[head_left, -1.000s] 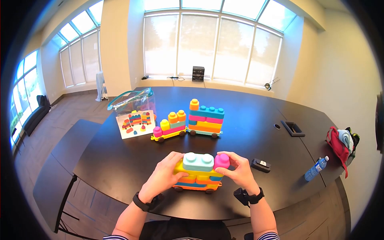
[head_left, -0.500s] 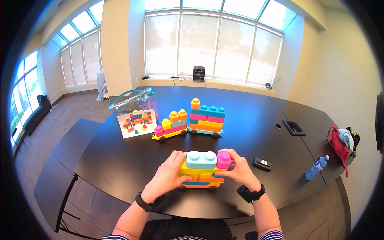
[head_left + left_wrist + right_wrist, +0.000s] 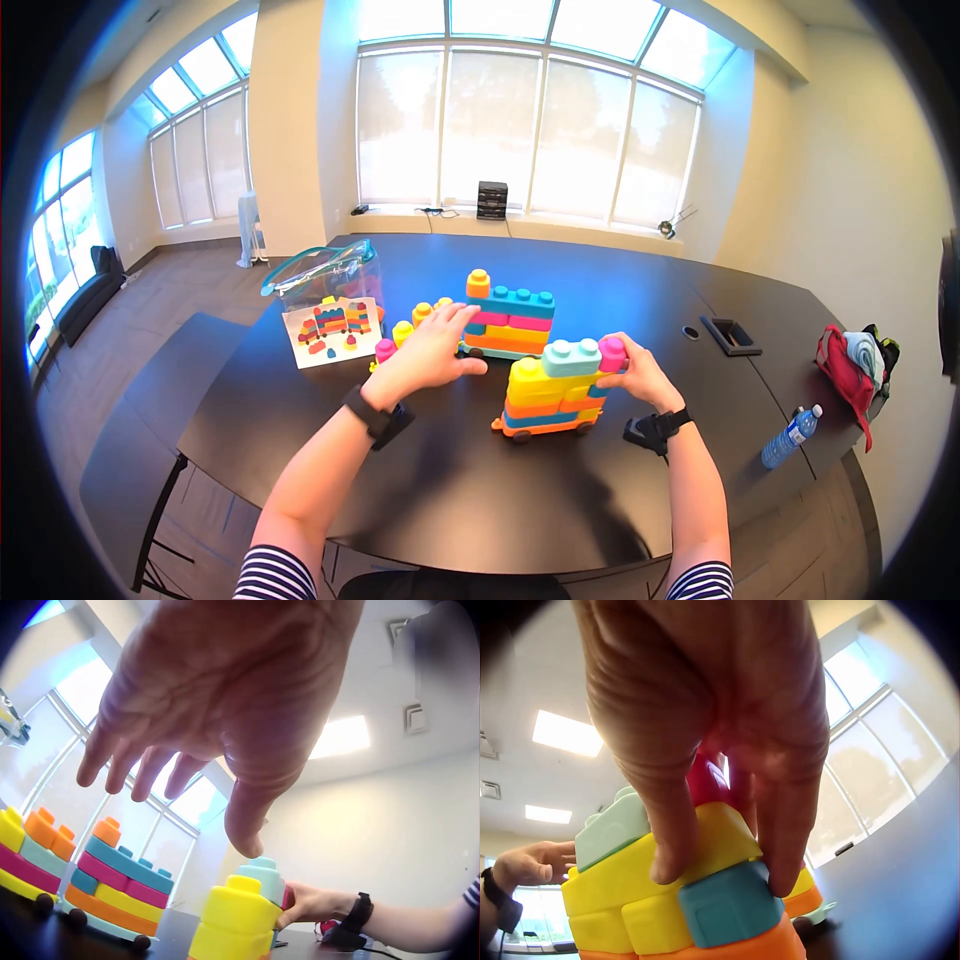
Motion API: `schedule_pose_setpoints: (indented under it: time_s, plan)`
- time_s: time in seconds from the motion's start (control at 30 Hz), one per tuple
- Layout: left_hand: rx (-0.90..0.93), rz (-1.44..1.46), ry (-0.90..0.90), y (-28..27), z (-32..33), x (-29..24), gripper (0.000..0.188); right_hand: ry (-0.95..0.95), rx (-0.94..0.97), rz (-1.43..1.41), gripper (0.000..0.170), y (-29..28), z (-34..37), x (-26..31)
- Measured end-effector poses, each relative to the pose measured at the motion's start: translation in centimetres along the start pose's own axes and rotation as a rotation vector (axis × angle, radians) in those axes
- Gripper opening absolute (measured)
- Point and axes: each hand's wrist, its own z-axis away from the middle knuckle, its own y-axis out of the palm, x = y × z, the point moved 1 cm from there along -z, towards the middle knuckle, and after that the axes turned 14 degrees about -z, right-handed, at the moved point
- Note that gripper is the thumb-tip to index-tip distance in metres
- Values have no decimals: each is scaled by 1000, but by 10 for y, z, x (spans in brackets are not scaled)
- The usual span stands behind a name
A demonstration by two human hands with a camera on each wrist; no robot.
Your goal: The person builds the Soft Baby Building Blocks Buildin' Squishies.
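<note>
A block wagon (image 3: pixel 550 395) on an orange wheeled base stands on the dark table, built of yellow, orange and blue blocks. A mint block (image 3: pixel 572 357) and a pink block (image 3: pixel 612 352) top it. My right hand (image 3: pixel 645 378) grips its right end, thumb and fingers on either side. My left hand (image 3: pixel 428 348) is off this wagon, fingers spread, with nothing in it. Beyond that hand stands a teal-topped wagon (image 3: pixel 522 318) with an orange block at its left end. A smaller yellow-based wagon (image 3: pixel 34 862), partly hidden by the left hand in the head view, is beside it.
Behind on the left stands a clear zip bag (image 3: pixel 330 272) with a picture card (image 3: pixel 333 330) in front. To the right are a water bottle (image 3: pixel 792 437), a red bag with cloth (image 3: pixel 845 365) and a square table cutout (image 3: pixel 730 336).
My left hand has let go of the held wagon and moved forward and left towards the other wagons. The gripped wagon has shifted right and forward and turned, with my right hand still on it.
</note>
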Motion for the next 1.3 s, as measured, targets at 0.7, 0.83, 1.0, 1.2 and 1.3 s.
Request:
schedule_pose_setpoints:
  time_s: [0.7,0.83,1.0,1.2,1.3]
  plan:
    - [312,-163,54,135,-215,6,83,31,-392,326,62,-67,-12,-50]
    - [293,-119,36,124,-211,12,81,62,-420,307,60,-62,-18,-50]
    - [285,-94,44,121,-211,15,80,52,-435,329,59,-52,-24,-50]
    - [266,-127,52,124,-209,12,79,44,-464,351,60,-42,-26,-48]
    - [282,-140,35,121,-208,7,78,37,-471,361,60,-41,-25,-49]
